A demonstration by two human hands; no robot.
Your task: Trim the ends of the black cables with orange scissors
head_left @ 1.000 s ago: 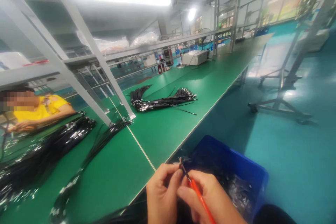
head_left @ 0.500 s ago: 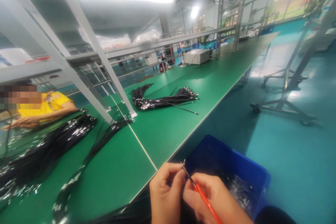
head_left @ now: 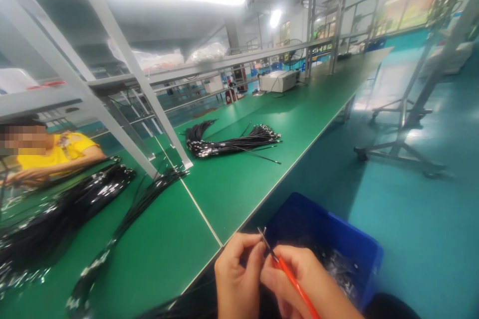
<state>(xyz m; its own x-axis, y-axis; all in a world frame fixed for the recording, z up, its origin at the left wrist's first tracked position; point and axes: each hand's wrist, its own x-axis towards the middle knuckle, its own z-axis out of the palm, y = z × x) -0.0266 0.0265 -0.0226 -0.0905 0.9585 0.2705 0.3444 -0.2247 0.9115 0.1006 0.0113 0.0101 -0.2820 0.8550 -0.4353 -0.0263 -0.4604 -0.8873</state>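
Observation:
My right hand [head_left: 295, 276] is closed around a tool with an orange-red handle [head_left: 299, 289] and a thin dark metal tip [head_left: 267, 244]. Beside it, my left hand [head_left: 241, 271] pinches a small metallic end piece [head_left: 264, 232] against that tip; its exact shape is too small to tell. Both hands are close together, just off the front edge of the green table [head_left: 160, 249]. Black cables [head_left: 187, 304] run along the table's front edge towards my left hand.
A blue bin [head_left: 337, 229] with clear bags stands below the hands at the right. Black cable bundles [head_left: 232, 147] lie on the table. At the left, a person in a yellow shirt [head_left: 71, 147] works behind metal posts [head_left: 160, 114]. A white box [head_left: 279, 81] sits further back.
The tool's tip has shifted slightly against the small end piece, and its two points show more plainly. The surroundings sit slightly further left in view. Both hands keep their grips.

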